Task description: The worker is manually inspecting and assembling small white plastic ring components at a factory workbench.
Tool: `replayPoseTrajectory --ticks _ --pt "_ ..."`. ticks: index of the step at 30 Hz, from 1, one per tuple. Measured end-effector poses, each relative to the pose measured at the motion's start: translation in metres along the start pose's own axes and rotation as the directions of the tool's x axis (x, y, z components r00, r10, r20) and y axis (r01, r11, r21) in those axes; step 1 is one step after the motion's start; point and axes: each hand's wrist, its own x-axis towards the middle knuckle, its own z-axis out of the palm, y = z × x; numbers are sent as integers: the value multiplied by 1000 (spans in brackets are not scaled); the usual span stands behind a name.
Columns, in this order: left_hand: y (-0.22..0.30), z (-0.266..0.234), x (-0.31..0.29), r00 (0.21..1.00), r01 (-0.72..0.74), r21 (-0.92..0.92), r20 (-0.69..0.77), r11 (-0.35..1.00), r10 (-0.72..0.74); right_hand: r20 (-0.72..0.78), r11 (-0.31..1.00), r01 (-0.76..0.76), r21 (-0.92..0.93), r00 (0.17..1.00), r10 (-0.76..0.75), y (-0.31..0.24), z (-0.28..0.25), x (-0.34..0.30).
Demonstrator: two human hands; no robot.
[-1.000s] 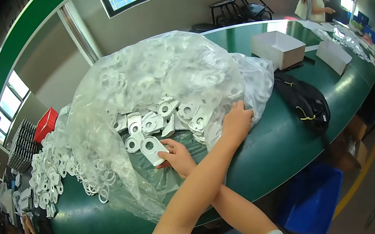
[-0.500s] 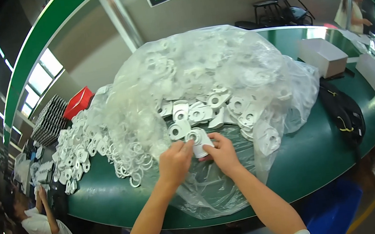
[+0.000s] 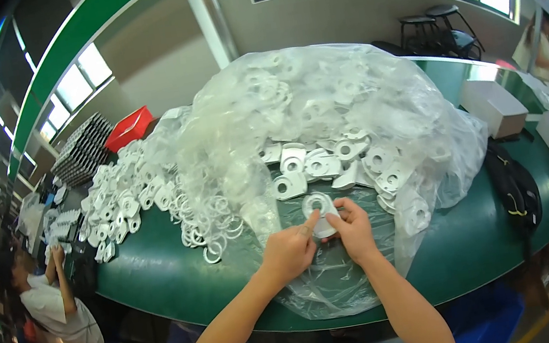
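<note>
A white plastic part (image 3: 325, 230) with a round, ringed opening is held over the plastic sheet, in front of the pile. My right hand (image 3: 354, 232) grips its right side, thumb on top and fingers around the edge. From the left, my left hand (image 3: 289, 254) reaches it with the index fingertip pressed at the ring (image 3: 316, 202); the other fingers are curled, partly hidden. Just beyond lie several loose white plastic parts (image 3: 323, 165) of like shape, spilling from a large clear plastic bag (image 3: 374, 80) full of them.
White rings (image 3: 208, 226) and more white parts (image 3: 116, 194) are heaped to the left on the green table (image 3: 163, 278). Farther left stand a red bin (image 3: 129, 129) and stacked grey trays (image 3: 80, 150). Rightward are a white box (image 3: 494, 109) and a black bag (image 3: 511, 180). A person sits at left.
The view has shifted, so the scene sits farther right. My left index finger has stretched out onto the part's ring, while my right hand keeps its grip.
</note>
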Motion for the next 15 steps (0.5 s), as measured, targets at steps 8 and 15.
replayPoseTrajectory --ticks 8,15 --pt "2 -27 -18 998 -50 -61 -43 997 47 -17 985 35 -166 999 -38 -9 -7 -2" --pt "-68 -72 -112 723 595 -136 -340 792 -601 6 994 -17 -111 1000 18 -12 7 -2"
